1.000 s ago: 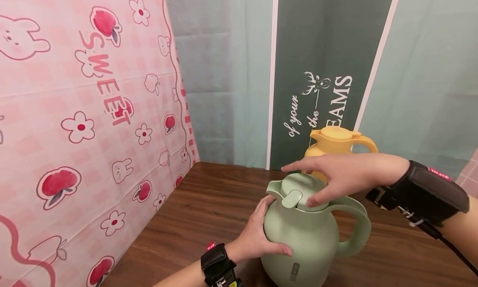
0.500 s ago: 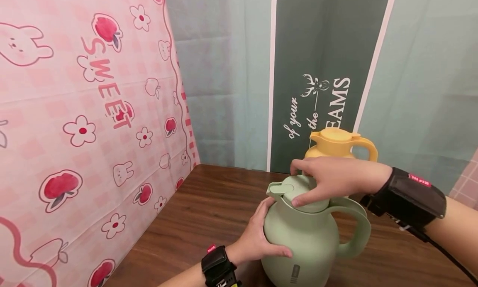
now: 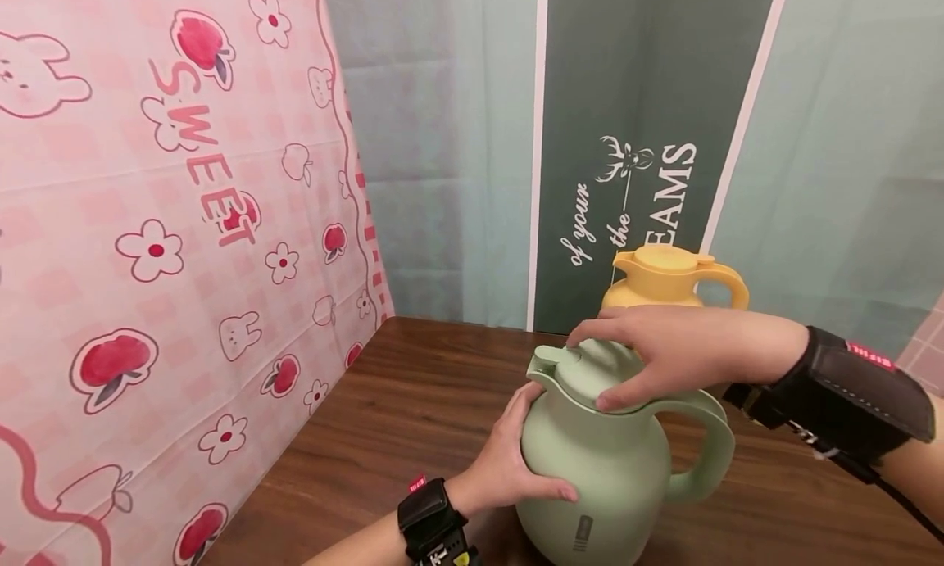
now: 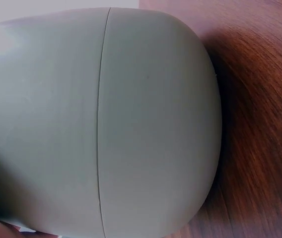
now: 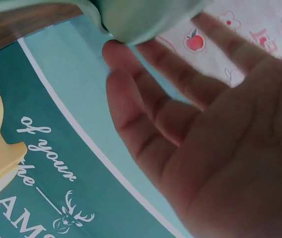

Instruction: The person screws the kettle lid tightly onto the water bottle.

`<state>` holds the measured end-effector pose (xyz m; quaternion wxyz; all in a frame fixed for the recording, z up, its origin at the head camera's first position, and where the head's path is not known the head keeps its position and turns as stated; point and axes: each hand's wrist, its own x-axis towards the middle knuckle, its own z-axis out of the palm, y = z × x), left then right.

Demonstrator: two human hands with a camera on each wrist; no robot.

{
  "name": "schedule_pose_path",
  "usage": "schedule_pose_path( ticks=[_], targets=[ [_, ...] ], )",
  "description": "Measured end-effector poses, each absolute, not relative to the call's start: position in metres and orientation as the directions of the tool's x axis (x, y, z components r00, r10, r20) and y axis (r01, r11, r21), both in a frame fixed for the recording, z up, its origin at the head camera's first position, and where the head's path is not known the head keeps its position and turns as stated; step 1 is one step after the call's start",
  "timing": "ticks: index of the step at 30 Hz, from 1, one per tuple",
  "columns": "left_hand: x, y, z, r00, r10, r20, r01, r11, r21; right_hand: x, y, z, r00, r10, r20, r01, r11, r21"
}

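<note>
A pale green thermos jug (image 3: 601,476) stands upright on the table, its grey body filling much of the left wrist view. My left hand (image 3: 509,468) grips its left side, thumb across the front and fingers round behind. Over its round lid (image 3: 593,373) my right hand (image 3: 664,345) arches, thumb at the near edge and fingers at the far edge. The lid's tab (image 3: 547,355) lies over the pouring spout at the left. In the right wrist view, bent fingers (image 5: 126,94) reach up to the lid's green edge.
Behind my right hand stands a yellow thermos jug (image 3: 664,271), partly hidden. The brown wooden table (image 3: 398,386) ends against a green curtain (image 3: 494,181) at the back and a pink printed cloth (image 3: 184,296) at the left. A black cable hangs from my right wrist strap (image 3: 863,394).
The lid has turned clockwise, its tab swinging from the front left to over the spout. My right hand's outstretched fingers have bent around the lid. My left hand stays in place.
</note>
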<state>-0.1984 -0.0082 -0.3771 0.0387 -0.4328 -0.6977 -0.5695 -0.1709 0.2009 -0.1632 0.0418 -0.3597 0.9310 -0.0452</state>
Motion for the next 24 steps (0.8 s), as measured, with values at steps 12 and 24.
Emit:
schedule_pose_path(
  ticks=[12,24],
  targets=[
    [-0.199,-0.007,-0.378,-0.612,0.552,0.566,0.661,-0.034,0.749,-0.168,0.206,-0.162,-0.714,-0.697,-0.066,-0.688,0.717,-0.114],
    [-0.198,-0.009,-0.377,-0.618,0.551,0.561,0.658,-0.029,0.753,-0.164,0.2,-0.169,-0.736,-0.674,0.061,-0.674,0.738,0.024]
  ],
)
